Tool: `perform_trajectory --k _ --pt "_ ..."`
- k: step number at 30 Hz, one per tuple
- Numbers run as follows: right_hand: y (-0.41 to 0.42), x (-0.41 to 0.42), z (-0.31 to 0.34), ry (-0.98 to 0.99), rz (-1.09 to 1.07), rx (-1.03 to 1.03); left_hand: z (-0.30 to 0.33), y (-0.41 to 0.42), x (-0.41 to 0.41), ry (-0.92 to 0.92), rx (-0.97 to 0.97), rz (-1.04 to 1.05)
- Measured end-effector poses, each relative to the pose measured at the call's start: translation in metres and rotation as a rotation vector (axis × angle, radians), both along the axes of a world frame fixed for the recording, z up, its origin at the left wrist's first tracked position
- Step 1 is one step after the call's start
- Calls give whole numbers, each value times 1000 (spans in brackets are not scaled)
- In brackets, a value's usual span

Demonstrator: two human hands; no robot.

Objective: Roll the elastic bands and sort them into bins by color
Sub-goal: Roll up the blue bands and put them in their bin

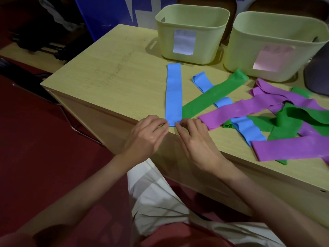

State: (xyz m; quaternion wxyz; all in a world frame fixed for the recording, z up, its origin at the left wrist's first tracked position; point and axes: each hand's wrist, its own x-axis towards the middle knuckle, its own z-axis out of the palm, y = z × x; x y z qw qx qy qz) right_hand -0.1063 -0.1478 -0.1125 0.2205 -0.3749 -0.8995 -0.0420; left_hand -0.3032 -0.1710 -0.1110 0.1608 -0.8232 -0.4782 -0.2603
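- The left hand and the right hand meet at the near end of a blue band, which lies flat and straight on the wooden table, running away from the hands toward the bins.
- Both hands have their fingers curled, the fingertips pinching the band's near edge at the table's front edge; the left takes its left corner, the right its right corner.
- Just right of the right hand lies a loose heap of bands: a green band slanting up and away, a purple band whose near end almost touches the right hand's knuckles, and further blue, green and purple ones overlapping beyond.
- Straight ahead of the hands, past the far end of the blue band, stands a pale green bin with a white label; any writing on it is too blurred to read.
- Ahead and to the right of the right hand stands a second pale green bin with a pink label, its writing equally unreadable.
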Motion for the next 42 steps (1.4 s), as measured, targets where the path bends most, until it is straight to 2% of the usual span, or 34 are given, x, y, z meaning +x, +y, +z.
perform_trajectory --k 6,12,20,31,42 --pt "0 3 0 -62 -24 -29 4 -10 4 94 -102 87" --pt "-3 1 4 28 -38 -97 9 -17 5 140 -184 148" --pt "-8 -6 4 6 -62 -57 16 -18 7 166 -314 248" --pt "-6 -7 6 0 -72 -105 11 -19 14 138 -350 316" --pt "4 -5 8 -8 -55 -150 9 -9 15 184 -386 368"
